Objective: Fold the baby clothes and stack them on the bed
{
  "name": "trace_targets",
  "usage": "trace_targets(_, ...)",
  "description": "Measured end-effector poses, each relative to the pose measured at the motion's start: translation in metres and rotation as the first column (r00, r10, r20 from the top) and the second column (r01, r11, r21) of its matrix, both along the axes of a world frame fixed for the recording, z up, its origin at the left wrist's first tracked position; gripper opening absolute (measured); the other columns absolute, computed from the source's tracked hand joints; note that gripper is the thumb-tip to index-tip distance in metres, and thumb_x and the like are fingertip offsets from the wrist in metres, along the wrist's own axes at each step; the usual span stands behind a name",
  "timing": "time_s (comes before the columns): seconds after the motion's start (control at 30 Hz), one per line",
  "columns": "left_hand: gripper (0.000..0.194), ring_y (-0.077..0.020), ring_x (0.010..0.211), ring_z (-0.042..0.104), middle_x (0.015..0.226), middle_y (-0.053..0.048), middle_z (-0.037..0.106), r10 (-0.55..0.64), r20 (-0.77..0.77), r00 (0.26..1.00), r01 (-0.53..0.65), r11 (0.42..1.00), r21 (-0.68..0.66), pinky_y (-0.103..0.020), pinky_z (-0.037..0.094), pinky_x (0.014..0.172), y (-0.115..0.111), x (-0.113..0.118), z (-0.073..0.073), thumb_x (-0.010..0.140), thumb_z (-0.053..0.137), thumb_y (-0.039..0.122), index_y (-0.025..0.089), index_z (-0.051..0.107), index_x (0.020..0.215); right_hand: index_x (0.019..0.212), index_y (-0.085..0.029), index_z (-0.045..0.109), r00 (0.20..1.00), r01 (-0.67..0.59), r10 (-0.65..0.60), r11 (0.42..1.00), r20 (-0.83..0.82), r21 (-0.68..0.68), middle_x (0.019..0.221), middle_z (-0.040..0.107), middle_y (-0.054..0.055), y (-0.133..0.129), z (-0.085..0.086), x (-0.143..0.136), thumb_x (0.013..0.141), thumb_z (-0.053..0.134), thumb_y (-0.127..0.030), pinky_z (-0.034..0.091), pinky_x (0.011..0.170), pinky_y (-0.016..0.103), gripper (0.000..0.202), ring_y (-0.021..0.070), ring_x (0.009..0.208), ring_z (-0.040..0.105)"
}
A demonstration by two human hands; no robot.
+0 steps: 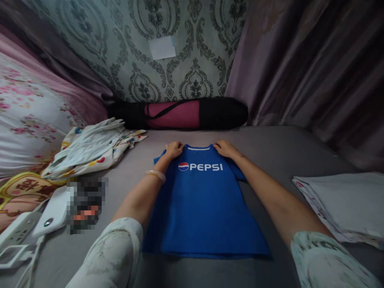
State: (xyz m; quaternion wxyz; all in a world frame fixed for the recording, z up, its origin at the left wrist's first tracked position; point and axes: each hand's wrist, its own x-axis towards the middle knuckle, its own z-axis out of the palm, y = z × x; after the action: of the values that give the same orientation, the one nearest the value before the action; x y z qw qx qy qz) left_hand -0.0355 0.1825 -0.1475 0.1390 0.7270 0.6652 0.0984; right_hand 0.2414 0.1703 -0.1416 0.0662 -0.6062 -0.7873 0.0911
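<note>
A blue T-shirt [204, 208] with a white PEPSI print lies flat on the grey bed sheet, its collar at the far end and its hem towards me. My left hand [174, 149] is closed on the shirt's left shoulder, beside the collar. On the right shoulder, my right hand [223, 147] pinches the fabric near the collar's other end. Both arms reach forward along the shirt's sides and cover part of the sleeves. A pale bangle [156, 174] circles my left wrist.
Crumpled clothes [99, 144] lie at the left, above a power strip [19, 230] and a white device [55, 210] with cables. Folded pale cloth [348, 204] lies at the right. A black and maroon bag [177, 115] rests along the wall.
</note>
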Motion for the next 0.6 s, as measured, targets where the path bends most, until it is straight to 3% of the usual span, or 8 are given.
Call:
trace_targets(0.13,0.034,-0.0279,0.109,0.059,0.112,-0.008,0.07,0.013,0.047,0.999,-0.013,1.0,-0.009,-0.041,0.036,0.095,0.0,-0.001,0.001,0.093,0.044,0.043,0.021,0.066,0.106,0.113,-0.019,0.065,0.996,0.066,-0.066,0.998,-0.062,-0.015,0.12,0.065,0.01,0.003,-0.004,-0.007,0.098,0.042,-0.036,0.04,0.086,0.026,0.033,0.0216,0.109,0.058)
trace_targets(0.4,0.03,-0.0272,0.108,0.059,0.112,-0.011,0.068,0.056,0.028,0.998,-0.059,0.991,0.124,-0.042,0.035,0.095,-0.006,0.001,-0.014,0.094,0.041,0.04,0.019,0.061,0.104,0.114,-0.019,0.06,0.991,0.124,-0.12,0.987,-0.052,0.099,0.118,0.063,0.011,-0.007,-0.014,-0.014,0.098,0.042,-0.035,0.039,0.093,0.032,0.029,0.023,0.111,0.056)
trace_targets(0.5,0.036,-0.0298,0.109,0.059,0.112,-0.013,0.069,0.043,-0.037,0.998,-0.04,0.997,0.072,-0.045,0.033,0.097,-0.005,-0.005,-0.008,0.093,0.041,0.047,0.019,0.061,0.105,0.111,-0.019,0.063,0.988,0.131,-0.13,0.991,-0.077,0.007,0.117,0.065,0.011,-0.004,-0.007,-0.004,0.095,0.046,-0.043,0.042,0.089,0.033,0.033,0.0249,0.107,0.059)
trace_targets(0.6,0.049,-0.0338,0.11,0.059,0.106,-0.014,0.07,0.057,-0.088,0.995,-0.061,0.997,-0.044,-0.047,0.033,0.1,-0.003,-0.026,0.005,0.087,0.042,0.061,0.019,0.066,0.094,0.094,-0.017,0.068,0.97,0.156,-0.186,0.971,-0.158,-0.181,0.103,0.069,0.013,-0.002,0.006,0.021,0.095,0.042,-0.051,0.045,0.082,0.031,0.043,0.0249,0.097,0.063)
